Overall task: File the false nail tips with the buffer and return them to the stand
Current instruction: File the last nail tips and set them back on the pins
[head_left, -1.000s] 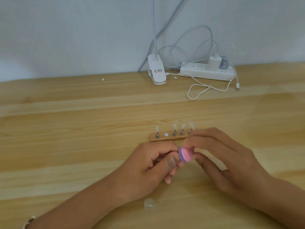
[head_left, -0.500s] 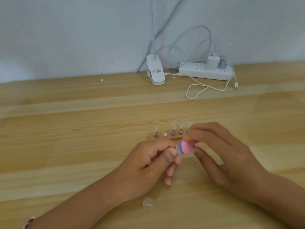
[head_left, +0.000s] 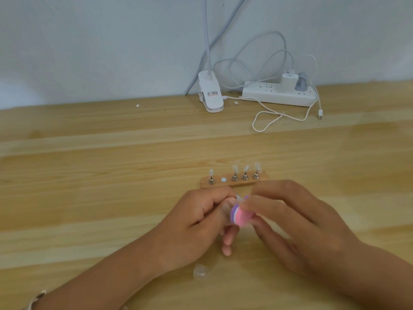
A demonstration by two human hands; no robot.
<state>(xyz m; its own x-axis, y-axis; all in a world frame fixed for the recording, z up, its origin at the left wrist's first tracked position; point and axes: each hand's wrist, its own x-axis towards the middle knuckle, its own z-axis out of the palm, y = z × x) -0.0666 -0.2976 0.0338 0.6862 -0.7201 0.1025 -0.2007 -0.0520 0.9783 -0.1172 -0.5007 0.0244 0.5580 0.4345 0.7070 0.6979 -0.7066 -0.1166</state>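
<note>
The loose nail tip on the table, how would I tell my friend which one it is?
Find the wooden table, then the left hand near its middle. Just nearer the camera than that hand, a clear nail tip lies on the wood. The four tips on the stand sit upright on pegs; this one lies alone, touching nothing.

A pale, wood-grained counter (head_left: pixel 89 198) ran back to a grey-white wall (head_left: pixel 89 41). At its far edge stood a white plastic clip-on lamp base (head_left: pixel 211 95), its stem rising out of view. Just to its right lay a white power strip (head_left: pixel 268 95) carrying a white charger block (head_left: pixel 288 82), and a thin white cable (head_left: pixel 266 121) looped over the wood.
</note>
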